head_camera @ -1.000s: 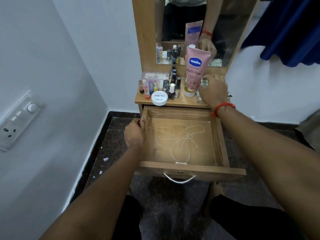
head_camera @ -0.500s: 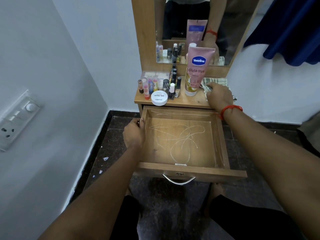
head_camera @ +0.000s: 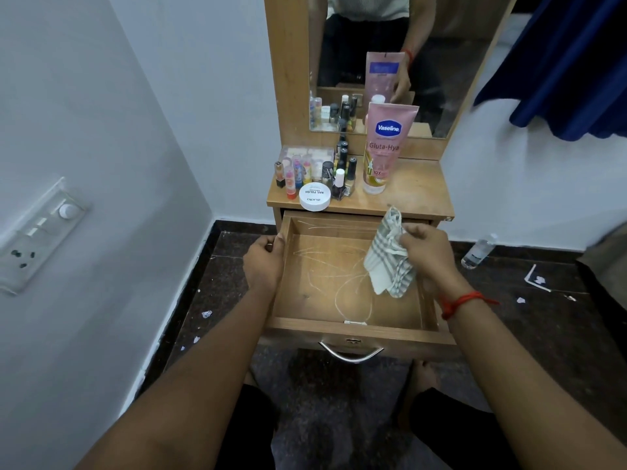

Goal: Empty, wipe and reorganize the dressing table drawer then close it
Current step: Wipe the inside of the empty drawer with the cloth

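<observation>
Emptied wooden drawer (head_camera: 325,286) at frame centre, open. Right hand (head_camera: 431,256) clutches a checked grey-white cloth (head_camera: 386,262); left hand (head_camera: 263,262) grips the drawer's side. Wiping, restocking, closing remain.

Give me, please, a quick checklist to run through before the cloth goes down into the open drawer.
Drawer open and emptied: ok, only white streaks inside.
Cloth in grip: ok, right hand holds it above the drawer.
Drawer steadied: ok, left hand grips its left wall.
White jar away from edge: not ok, at the tabletop's front edge.
Cloth damp: cannot tell.
</observation>
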